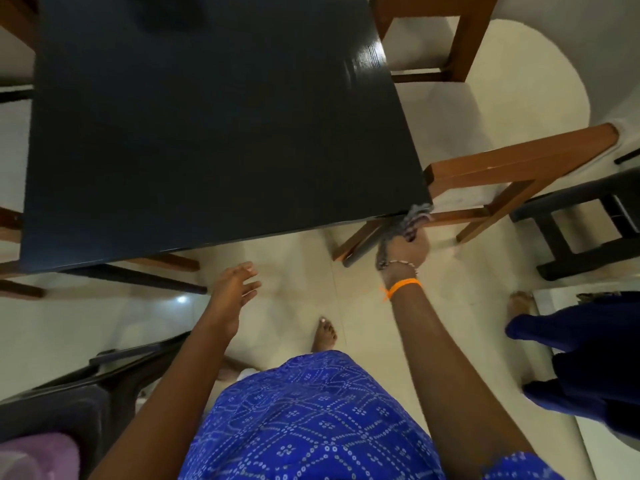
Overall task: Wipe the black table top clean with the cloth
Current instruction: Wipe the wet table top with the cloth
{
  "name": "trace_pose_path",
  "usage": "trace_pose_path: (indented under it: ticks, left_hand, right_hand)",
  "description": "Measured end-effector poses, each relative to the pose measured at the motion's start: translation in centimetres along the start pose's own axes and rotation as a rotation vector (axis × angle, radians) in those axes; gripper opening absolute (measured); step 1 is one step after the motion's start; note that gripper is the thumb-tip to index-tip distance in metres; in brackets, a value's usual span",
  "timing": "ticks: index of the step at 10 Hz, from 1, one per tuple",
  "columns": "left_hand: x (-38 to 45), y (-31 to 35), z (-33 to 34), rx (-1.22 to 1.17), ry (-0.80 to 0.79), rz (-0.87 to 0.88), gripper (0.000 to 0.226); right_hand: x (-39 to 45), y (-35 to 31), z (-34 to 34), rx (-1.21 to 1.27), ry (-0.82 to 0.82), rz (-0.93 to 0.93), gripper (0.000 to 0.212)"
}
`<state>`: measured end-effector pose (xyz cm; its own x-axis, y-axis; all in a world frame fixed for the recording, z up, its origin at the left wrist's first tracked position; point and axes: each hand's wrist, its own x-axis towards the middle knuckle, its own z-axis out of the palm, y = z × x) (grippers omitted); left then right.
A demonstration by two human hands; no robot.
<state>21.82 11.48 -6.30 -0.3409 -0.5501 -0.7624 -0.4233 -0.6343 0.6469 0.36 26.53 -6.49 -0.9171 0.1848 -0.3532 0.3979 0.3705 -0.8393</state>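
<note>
right hand point(408, 245) grips cloth point(417, 218) at table point(207, 133) corner | left hand point(230, 289) fingers spread, idle | risk: cloth slips off edge, corner missed

wooden chair point(512, 174) at right, tipped toward the camera | second wooden chair point(446, 39) top right | black stool point(581, 230) far right | pale tiled floor point(301, 271) | dark chair point(69, 407) lower left | purple fabric point(38, 455) in corner

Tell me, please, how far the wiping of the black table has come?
Done: the black table top shows no crumbs or marks, with a glossy sheen near its far right edge. In hand: the right hand holds the bunched cloth at the near right corner. The left hand hangs open, off the table. Left: perhaps only this corner; I cannot tell for sure.
</note>
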Motion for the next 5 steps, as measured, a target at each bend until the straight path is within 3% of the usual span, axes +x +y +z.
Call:
trace_pose_path:
  ticks: [1,3,5]
  left_hand:
    - [0.2,0.8,-2.9,-0.087,0.063,-0.002,0.026]
    - [0.2,1.8,-9.4,-0.129,0.158,0.023,0.033]
    - [-0.1,2.0,-16.8,-0.246,0.261,0.033,0.032]
  right_hand:
    - [-7.0,-0.3,4.6,-0.044,-0.170,0.077,0.031]
    - [-16.8,0.8,10.0,-0.059,-0.266,-0.077,0.024]
    - [-25.2,1.9,16.5,-0.191,-0.478,-0.088,0.019]
